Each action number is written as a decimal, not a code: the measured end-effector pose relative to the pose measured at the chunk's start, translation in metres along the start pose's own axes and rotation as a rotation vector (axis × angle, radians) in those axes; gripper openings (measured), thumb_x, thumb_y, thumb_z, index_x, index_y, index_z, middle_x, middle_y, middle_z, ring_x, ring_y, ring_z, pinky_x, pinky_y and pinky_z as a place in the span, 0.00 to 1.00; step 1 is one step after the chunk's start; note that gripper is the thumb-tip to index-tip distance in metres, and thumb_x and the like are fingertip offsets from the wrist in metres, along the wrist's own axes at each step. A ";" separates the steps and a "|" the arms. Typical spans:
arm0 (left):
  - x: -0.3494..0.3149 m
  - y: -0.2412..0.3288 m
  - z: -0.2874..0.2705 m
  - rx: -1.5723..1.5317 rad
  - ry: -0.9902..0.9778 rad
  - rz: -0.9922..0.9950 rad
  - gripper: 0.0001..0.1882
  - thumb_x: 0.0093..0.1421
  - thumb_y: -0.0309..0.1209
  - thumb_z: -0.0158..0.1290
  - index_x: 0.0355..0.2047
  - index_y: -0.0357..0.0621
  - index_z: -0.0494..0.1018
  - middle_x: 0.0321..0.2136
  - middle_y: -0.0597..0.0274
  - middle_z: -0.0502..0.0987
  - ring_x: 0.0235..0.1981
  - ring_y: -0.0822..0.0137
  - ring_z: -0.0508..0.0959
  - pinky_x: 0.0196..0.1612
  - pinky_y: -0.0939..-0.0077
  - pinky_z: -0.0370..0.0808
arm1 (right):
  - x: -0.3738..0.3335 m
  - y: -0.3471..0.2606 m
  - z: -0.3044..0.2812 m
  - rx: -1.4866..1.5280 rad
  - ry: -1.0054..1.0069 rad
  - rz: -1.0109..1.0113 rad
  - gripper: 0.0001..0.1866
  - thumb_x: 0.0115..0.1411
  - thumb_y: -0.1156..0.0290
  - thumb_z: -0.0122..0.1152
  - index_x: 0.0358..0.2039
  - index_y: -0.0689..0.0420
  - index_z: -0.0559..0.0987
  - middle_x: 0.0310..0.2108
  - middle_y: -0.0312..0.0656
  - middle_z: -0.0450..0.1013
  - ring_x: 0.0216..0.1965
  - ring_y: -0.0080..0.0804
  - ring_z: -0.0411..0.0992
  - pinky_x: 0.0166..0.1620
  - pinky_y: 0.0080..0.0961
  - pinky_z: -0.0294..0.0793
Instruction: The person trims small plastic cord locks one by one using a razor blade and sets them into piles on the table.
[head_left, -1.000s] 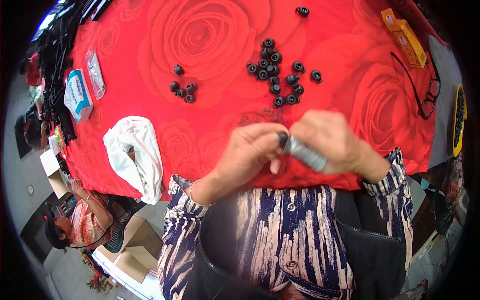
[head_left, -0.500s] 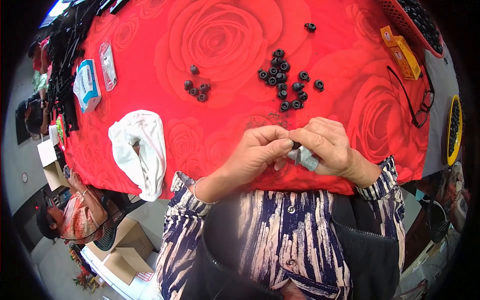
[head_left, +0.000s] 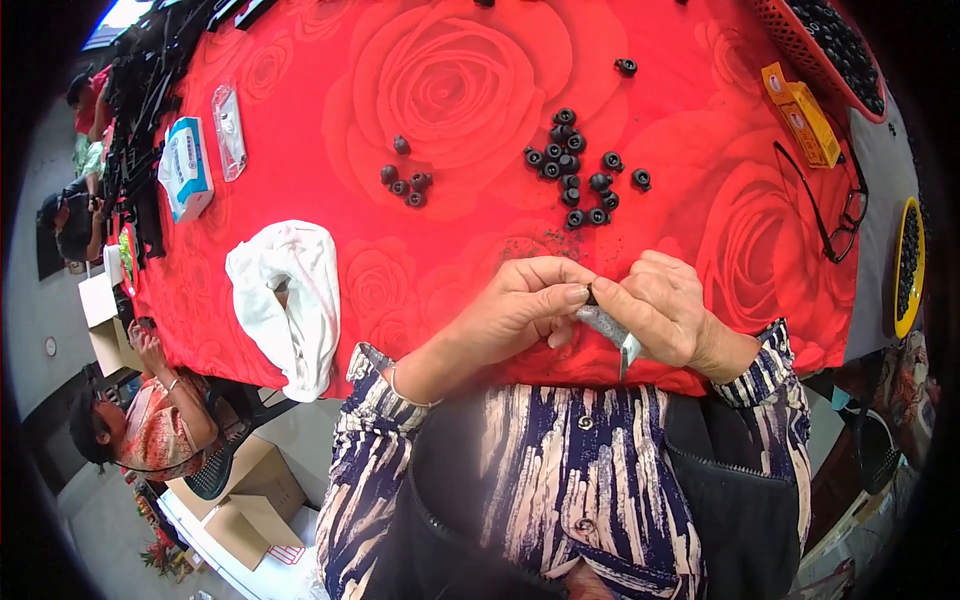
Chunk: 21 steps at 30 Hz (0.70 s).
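My left hand (head_left: 530, 300) is closed, thumb and fingertips pinching a small black rounded part (head_left: 590, 294) that is mostly hidden. Against it, my right hand (head_left: 665, 312) is closed round a small blade (head_left: 628, 352) with a grey wrapped grip (head_left: 602, 322); its metal end points down toward my shirt. Both hands meet at the fingertips above the near edge of the red rose-patterned tablecloth (head_left: 450, 300). Beyond them lies a cluster of black knob-like parts (head_left: 569, 164) with round recessed ends. A smaller group of similar parts (head_left: 401, 187) is to the left. Dark crumbs (head_left: 540, 245) are scattered just past my fingers.
At left lie a white cloth (head_left: 315, 260), a tissue pack (head_left: 186, 168) and a clear packet (head_left: 229, 132). At right are glasses (head_left: 843, 235), a yellow box (head_left: 802, 118), a red basket (head_left: 790, 45) and a yellow tray (head_left: 900, 318) of black parts. Another person (head_left: 160, 420) sits at lower left.
My right hand has turned, so the blade now slants down and right instead of standing near the part. My left hand keeps its pinch, and the view has shifted slightly.
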<state>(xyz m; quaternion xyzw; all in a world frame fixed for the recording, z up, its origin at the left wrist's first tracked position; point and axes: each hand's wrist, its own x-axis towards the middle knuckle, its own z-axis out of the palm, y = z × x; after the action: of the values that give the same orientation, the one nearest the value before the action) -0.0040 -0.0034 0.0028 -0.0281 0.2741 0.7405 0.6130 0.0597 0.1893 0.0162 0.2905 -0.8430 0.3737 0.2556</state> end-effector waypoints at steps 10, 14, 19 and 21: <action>-0.003 0.000 0.006 0.042 0.028 0.063 0.10 0.63 0.30 0.50 0.41 0.37 0.72 0.29 0.67 0.74 0.25 0.79 0.71 0.25 0.84 0.70 | 0.013 0.001 -0.009 0.204 -0.029 0.239 0.18 0.43 0.72 0.68 0.35 0.62 0.72 0.21 0.39 0.64 0.18 0.32 0.65 0.20 0.28 0.63; -0.005 0.002 0.007 0.033 0.106 0.077 0.10 0.64 0.30 0.49 0.41 0.37 0.72 0.28 0.67 0.72 0.24 0.79 0.71 0.25 0.84 0.70 | 0.014 0.009 -0.019 0.357 -0.193 0.492 0.19 0.49 0.69 0.64 0.39 0.62 0.70 0.26 0.45 0.67 0.25 0.41 0.70 0.27 0.31 0.68; -0.003 0.001 0.006 0.023 0.115 0.085 0.10 0.64 0.29 0.48 0.42 0.36 0.70 0.29 0.67 0.72 0.24 0.78 0.70 0.25 0.84 0.70 | 0.010 0.008 -0.013 0.255 -0.201 0.507 0.15 0.49 0.72 0.61 0.38 0.61 0.71 0.26 0.45 0.67 0.26 0.43 0.70 0.29 0.33 0.69; -0.004 0.001 0.006 0.024 0.110 0.078 0.10 0.64 0.29 0.48 0.43 0.36 0.70 0.29 0.67 0.72 0.24 0.78 0.70 0.26 0.84 0.70 | 0.012 0.007 -0.014 0.232 -0.212 0.523 0.14 0.49 0.73 0.60 0.37 0.61 0.72 0.26 0.45 0.67 0.26 0.43 0.70 0.29 0.33 0.70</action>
<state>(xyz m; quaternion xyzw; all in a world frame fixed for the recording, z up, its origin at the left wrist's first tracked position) -0.0026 -0.0041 0.0100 -0.0506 0.3173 0.7577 0.5680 0.0497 0.2009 0.0286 0.1280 -0.8629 0.4883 0.0264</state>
